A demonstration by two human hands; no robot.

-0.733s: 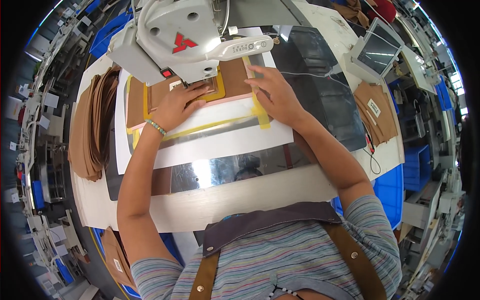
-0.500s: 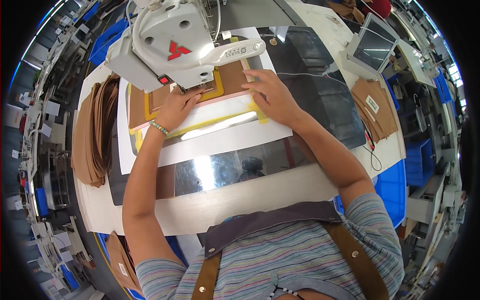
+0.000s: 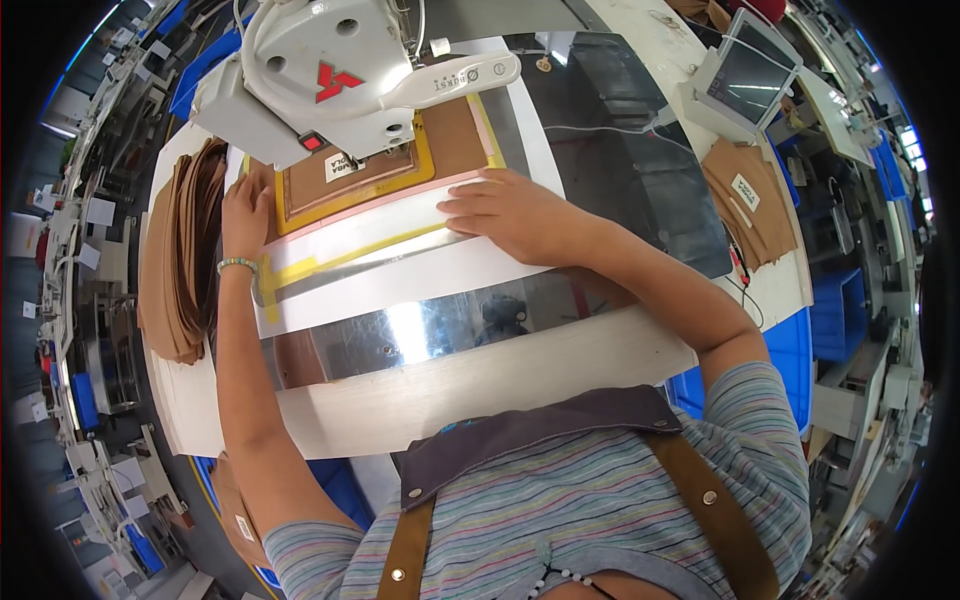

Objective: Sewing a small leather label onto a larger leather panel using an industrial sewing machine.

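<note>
Two hands, left (image 3: 243, 212) and right (image 3: 505, 212), grips open, flat on one template (image 3: 400, 262)

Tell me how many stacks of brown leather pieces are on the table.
2. One stack lies at the table's left edge, just beyond the left hand. The other stack lies at the right, below the small screen. More may be hidden behind the sewing machine.

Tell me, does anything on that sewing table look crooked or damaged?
Nothing stands out. The brown piece lies flat inside its yellow frame, both hands (left hand, right hand) rest on the white template, and the brown stack sits tidy.
</note>
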